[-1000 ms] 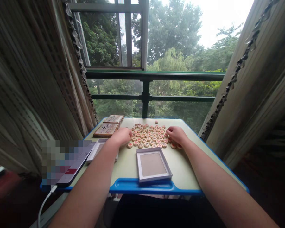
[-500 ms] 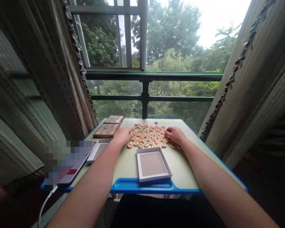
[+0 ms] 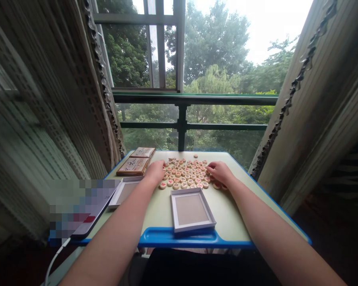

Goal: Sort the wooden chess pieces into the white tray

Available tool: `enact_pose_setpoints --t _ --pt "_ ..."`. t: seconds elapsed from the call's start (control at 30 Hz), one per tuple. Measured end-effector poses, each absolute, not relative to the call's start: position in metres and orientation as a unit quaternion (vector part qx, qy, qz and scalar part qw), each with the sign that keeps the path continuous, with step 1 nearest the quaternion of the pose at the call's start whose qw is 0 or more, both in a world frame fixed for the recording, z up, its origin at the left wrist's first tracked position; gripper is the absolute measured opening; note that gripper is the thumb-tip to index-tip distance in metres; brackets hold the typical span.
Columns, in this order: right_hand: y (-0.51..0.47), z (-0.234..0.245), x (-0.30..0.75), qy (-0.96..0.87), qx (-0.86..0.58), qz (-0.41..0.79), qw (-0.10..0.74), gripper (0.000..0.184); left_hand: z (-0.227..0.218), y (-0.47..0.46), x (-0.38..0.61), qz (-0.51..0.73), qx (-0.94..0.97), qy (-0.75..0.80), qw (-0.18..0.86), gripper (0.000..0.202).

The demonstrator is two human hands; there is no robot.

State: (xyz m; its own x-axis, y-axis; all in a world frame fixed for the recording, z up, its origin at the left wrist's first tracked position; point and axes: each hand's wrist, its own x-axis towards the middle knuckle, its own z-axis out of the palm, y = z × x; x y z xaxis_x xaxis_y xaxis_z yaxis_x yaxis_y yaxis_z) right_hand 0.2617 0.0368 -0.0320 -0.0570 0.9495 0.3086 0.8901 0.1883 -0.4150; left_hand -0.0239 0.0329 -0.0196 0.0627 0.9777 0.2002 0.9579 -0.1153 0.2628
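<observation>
Many round wooden Chinese chess pieces (image 3: 183, 173) lie spread on the pale table, marked with red or dark characters. At their left edge, my left hand (image 3: 155, 172) rests beside the outer pieces, knuckles up; its fingertips are mostly hidden. On the other side, my right hand (image 3: 220, 172) has bent fingers, drawn close together at the outermost pieces. Whatever lies between those fingers is too small to make out. A few pieces (image 3: 217, 185) sit just below the right palm. One lone piece (image 3: 195, 156) lies apart at the back.
A shallow open box (image 3: 173, 210) stands in front of the pieces. Another shallow tray (image 3: 117, 198) is partly behind my left forearm. Two printed box lids (image 3: 133, 166) lie back left. A laptop-like device (image 3: 92, 222) with a white cable (image 3: 55, 256) occupies the left. The table has a blue rim (image 3: 235, 243).
The whole view has shifted slightly downward in the picture. Both hands stay at the two sides of the pieces, with little visible movement.
</observation>
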Motion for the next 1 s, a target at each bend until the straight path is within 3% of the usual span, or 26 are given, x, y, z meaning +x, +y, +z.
enact_pose_setpoints --t 0.37,0.57,0.77,1.0 --pt "0.036 -0.031 0.262 -0.729 -0.631 0.055 0.261 0.021 -0.019 0.033 -0.028 0.169 0.715 0.676 0.065 0.024" --pt "0.030 -0.021 0.245 -0.748 -0.611 0.022 0.259 0.024 -0.015 0.033 -0.029 0.195 0.703 0.681 0.072 0.035" --pt "0.059 -0.003 0.200 -0.788 -0.589 0.099 0.147 0.026 -0.015 0.030 -0.022 0.130 0.715 0.683 0.072 0.027" --pt "0.119 0.010 0.162 -0.804 -0.579 0.073 0.115 0.021 -0.016 0.028 -0.015 0.113 0.720 0.684 0.032 0.025"
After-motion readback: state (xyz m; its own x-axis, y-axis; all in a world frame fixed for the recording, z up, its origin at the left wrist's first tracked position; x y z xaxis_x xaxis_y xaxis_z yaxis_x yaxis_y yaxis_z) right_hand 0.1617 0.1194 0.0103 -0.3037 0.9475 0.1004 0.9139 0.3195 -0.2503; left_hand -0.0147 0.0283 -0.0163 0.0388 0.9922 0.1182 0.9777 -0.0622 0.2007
